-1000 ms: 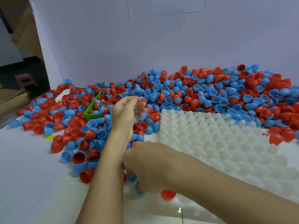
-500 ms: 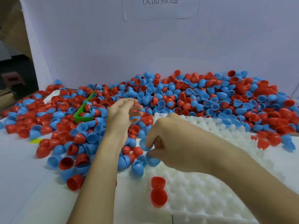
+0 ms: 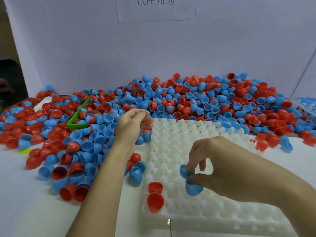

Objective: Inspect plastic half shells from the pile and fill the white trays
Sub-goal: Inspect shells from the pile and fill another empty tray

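A big pile of red and blue half shells [image 3: 188,100] covers the back of the table. In front of it lies the white tray [image 3: 196,207] with pegs; two red shells [image 3: 154,197] sit at its near left corner. My right hand [image 3: 220,166] hovers over the tray and pinches blue shells [image 3: 192,183] between thumb and fingers, one low against the tray, another higher by the fingertips. My left hand [image 3: 131,125] rests at the tray's far left corner, at the pile's edge, fingers curled; red and blue shells show by its fingertips, but whether it holds any is unclear.
A green bin [image 3: 77,120] sits half buried in shells at the left. A clear tray with blue shells [image 3: 307,106] stands at the far right edge. A white wall with a paper sign [image 3: 155,7] closes the back. Loose shells lie left of the tray.
My right hand has moved from the pile's edge to the right and nearer, over the tray, carrying blue shells. The left hand has stayed at the pile. The view has tilted up.
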Tool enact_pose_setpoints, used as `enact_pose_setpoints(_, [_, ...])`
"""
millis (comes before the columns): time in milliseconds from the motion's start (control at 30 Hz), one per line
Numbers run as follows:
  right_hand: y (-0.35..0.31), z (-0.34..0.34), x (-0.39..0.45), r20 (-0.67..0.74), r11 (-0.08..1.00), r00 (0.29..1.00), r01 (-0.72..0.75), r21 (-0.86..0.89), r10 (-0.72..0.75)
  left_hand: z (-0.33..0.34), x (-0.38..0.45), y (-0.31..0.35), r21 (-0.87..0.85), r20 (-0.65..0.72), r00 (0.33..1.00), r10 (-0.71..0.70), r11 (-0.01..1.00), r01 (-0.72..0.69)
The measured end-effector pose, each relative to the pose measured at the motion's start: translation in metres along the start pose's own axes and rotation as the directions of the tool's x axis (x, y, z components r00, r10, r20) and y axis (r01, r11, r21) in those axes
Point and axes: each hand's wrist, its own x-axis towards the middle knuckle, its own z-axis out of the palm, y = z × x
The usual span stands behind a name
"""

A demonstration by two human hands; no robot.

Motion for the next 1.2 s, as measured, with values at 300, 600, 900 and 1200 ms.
enact_pose_setpoints(300, [-0.019, 0.037, 0.001, 0.07, 0.999, 0.997, 0.035, -0.021, -0.034, -0.001, 0.0, 0.004, -0.005, -0.026, 1.0, -0.001, 1.0, 0.001])
enact_pose_setpoints(600, [-0.021, 0.035, 0.005, 0.127, 0.999, 0.992, 0.031, -0.036, -0.026, -0.004, 0.001, 0.004, 0.005, -0.034, 0.999, 0.014, 1.0, -0.014])
enact_pose_setpoints(900, [-0.042, 0.019, 0.063, 0.004, 0.981, 0.983, 0.184, -0.06, -0.184, -0.014, 0.004, 0.004, -0.049, -0.044, 0.999, 0.014, 0.999, -0.016])
enact_pose_setpoints(1200, [-0.065, 0.055, 0.106, 0.166, 0.922, 0.941, 0.326, -0.209, -0.295, -0.02, 0.009, 0.003, -0.086, -0.067, 0.998, 0.023, 0.996, -0.028])
